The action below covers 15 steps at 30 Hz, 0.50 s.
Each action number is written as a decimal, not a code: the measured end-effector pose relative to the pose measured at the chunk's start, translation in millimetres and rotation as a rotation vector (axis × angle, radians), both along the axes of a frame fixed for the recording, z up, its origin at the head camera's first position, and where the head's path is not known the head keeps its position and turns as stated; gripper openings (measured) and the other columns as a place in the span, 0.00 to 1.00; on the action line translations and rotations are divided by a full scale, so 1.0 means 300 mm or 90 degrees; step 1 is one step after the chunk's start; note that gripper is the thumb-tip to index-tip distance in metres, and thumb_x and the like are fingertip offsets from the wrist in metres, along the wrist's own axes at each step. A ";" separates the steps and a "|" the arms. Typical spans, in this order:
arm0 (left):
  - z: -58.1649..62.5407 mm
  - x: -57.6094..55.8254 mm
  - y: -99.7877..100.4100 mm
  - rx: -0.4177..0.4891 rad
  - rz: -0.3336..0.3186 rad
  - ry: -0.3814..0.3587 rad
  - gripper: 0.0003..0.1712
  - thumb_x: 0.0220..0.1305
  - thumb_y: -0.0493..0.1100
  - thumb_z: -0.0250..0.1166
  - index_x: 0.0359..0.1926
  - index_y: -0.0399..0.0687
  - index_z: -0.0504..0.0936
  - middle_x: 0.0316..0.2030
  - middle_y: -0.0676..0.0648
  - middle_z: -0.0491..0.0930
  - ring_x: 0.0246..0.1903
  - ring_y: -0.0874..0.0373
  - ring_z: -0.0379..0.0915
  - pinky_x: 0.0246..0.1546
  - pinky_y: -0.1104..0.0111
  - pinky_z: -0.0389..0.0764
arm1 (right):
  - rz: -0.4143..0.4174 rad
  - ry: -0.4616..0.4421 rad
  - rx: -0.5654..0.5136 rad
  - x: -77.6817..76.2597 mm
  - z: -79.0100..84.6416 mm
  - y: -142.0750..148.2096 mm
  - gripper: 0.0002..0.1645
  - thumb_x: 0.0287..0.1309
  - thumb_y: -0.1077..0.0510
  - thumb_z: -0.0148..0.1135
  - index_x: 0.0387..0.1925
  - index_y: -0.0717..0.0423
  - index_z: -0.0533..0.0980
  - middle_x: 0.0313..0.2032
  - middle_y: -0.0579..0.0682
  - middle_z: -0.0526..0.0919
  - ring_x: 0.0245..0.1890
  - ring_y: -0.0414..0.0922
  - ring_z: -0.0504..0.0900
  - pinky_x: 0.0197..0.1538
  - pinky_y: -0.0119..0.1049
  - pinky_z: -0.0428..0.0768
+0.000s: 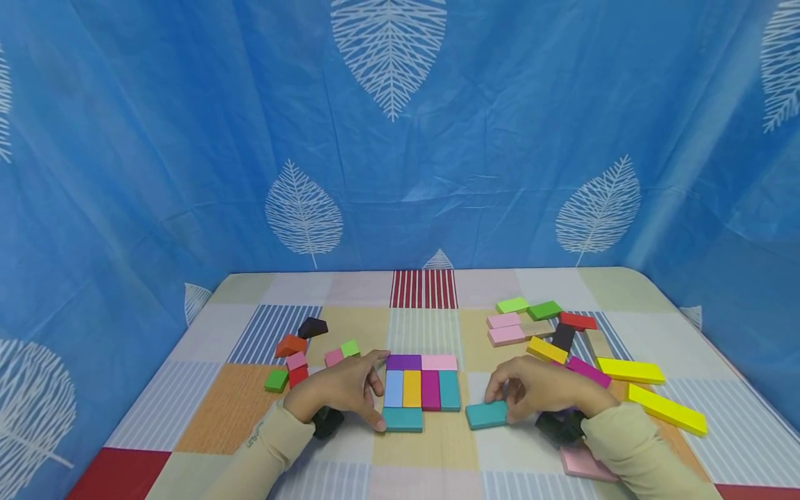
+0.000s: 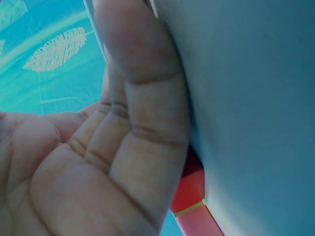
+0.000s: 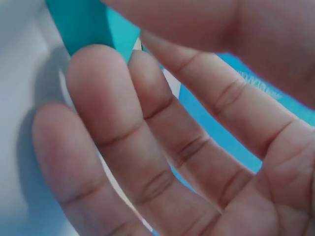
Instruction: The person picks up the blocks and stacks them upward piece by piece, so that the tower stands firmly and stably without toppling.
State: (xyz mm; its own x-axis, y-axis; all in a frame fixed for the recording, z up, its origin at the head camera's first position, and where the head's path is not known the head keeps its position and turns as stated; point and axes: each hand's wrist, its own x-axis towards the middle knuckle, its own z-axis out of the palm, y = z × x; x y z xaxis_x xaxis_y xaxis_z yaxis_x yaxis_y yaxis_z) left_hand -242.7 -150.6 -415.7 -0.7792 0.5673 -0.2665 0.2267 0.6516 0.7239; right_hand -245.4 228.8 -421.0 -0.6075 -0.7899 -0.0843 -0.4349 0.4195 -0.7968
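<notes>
Several coloured blocks lie flat and close together at the middle of the table. A purple block (image 1: 403,362) and a pink block (image 1: 439,362) form the far row. Light blue (image 1: 394,389), orange-yellow, magenta and teal blocks stand side by side below them. One teal block (image 1: 403,420) lies crosswise under the left half. My left hand (image 1: 344,385) rests along the group's left side, its thumb at that teal block's end and its index fingertip by the purple one. To the right of the group, my right hand (image 1: 537,385) pinches another teal block (image 1: 486,415), tilted slightly, between thumb and fingers.
Left of the group lie small blocks, among them orange (image 1: 291,346), green (image 1: 276,380) and dark brown (image 1: 312,327) ones. Pink, green, red, magenta and long yellow blocks (image 1: 667,410) spread across the right side. A blue leaf-patterned curtain (image 1: 462,173) surrounds the table.
</notes>
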 end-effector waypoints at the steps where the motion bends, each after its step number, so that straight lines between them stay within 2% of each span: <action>1: 0.000 0.000 0.000 0.001 0.000 0.000 0.63 0.49 0.38 0.89 0.79 0.32 0.61 0.37 0.51 0.79 0.30 0.58 0.78 0.33 0.69 0.81 | -0.002 -0.005 -0.001 0.007 0.003 -0.010 0.15 0.56 0.68 0.77 0.46 0.56 0.87 0.41 0.40 0.86 0.33 0.36 0.80 0.39 0.34 0.85; 3: -0.003 -0.002 -0.001 0.004 0.000 -0.001 0.63 0.49 0.38 0.89 0.80 0.32 0.60 0.37 0.51 0.79 0.30 0.58 0.78 0.33 0.69 0.81 | -0.017 -0.031 -0.004 0.029 0.018 -0.038 0.15 0.55 0.69 0.78 0.45 0.57 0.87 0.40 0.40 0.86 0.34 0.35 0.80 0.40 0.33 0.84; 6: -0.007 -0.004 -0.002 0.007 -0.002 0.000 0.64 0.49 0.38 0.89 0.80 0.32 0.60 0.37 0.51 0.79 0.30 0.57 0.78 0.33 0.69 0.80 | -0.025 -0.035 -0.009 0.053 0.024 -0.072 0.15 0.55 0.70 0.78 0.44 0.58 0.87 0.39 0.40 0.85 0.33 0.34 0.80 0.40 0.32 0.84; 15: -0.009 -0.005 -0.004 0.009 -0.005 0.005 0.64 0.48 0.38 0.89 0.80 0.32 0.60 0.36 0.52 0.79 0.30 0.58 0.78 0.32 0.69 0.79 | -0.068 0.001 -0.023 0.100 0.013 -0.154 0.13 0.54 0.68 0.80 0.39 0.57 0.85 0.36 0.39 0.84 0.31 0.32 0.80 0.38 0.31 0.85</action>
State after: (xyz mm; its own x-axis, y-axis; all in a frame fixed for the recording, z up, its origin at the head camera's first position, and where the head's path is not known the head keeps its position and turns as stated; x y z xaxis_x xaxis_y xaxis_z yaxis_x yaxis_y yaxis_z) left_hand -244.1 -151.7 -418.5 -0.7771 0.5768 -0.2520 0.2372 0.6392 0.7316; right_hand -215.3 182.7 -417.2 -0.6880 -0.7236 -0.0553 -0.3914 0.4342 -0.8113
